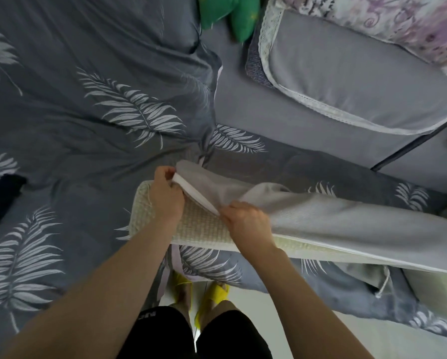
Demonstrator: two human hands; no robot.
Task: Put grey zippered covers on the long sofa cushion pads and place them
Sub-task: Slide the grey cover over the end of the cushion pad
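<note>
A long cream cushion pad (pixel 201 229) with a woven texture lies across the bed edge, running off to the right. A light grey zippered cover (pixel 346 216) sheathes most of it, leaving the left end bare. My left hand (pixel 165 198) pinches the far edge of the cover's open mouth over the pad's end. My right hand (pixel 248 221) grips the near edge of the same opening, beside the white trim.
A dark grey bedspread (pixel 87 125) with white leaf prints covers the bed. A grey covered cushion (pixel 346 81) with lace trim lies at the upper right under a floral cloth (pixel 411 24). Green fabric (pixel 232 14) sits at the top. A black object (pixel 2 198) lies at the left.
</note>
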